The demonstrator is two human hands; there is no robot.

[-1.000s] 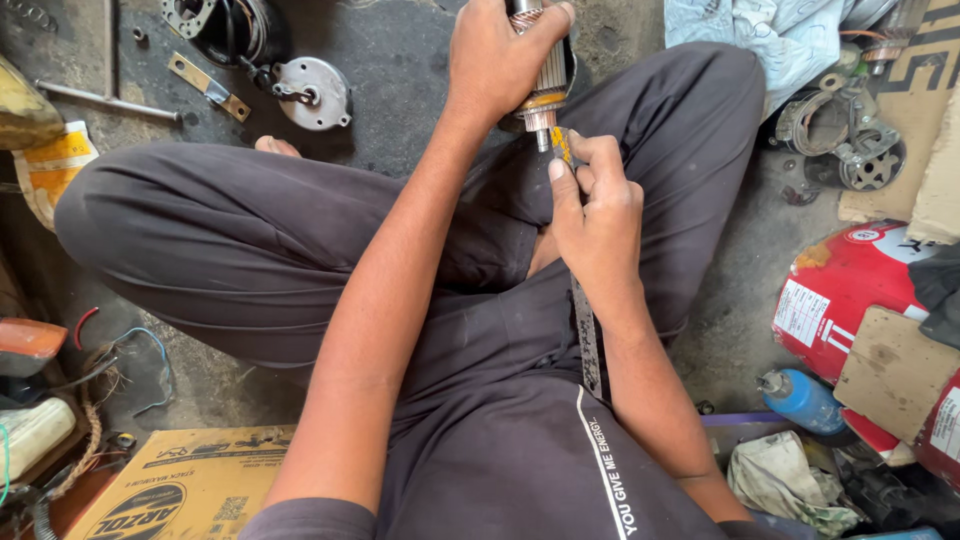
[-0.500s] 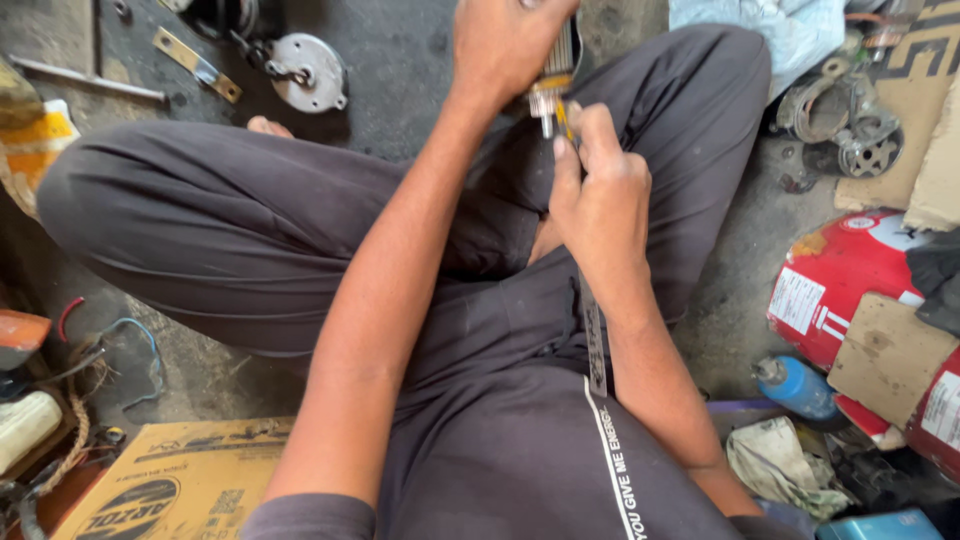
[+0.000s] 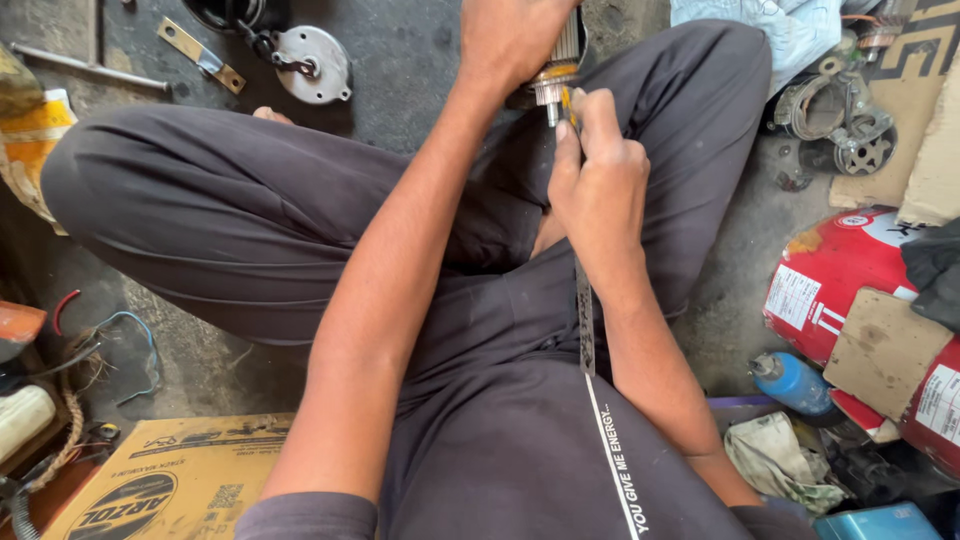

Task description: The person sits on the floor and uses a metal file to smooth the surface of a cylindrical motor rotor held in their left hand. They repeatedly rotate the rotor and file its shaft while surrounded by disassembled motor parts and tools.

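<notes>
Overhead, both hands [image 3: 560, 110] crowd rotor [image 3: 556, 72].

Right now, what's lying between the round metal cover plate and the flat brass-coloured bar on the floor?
In the head view, only bare grey floor separates the round cover plate from the flat bar.

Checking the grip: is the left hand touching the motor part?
Touching: the head view shows the left hand wrapped around the motor part.
</notes>
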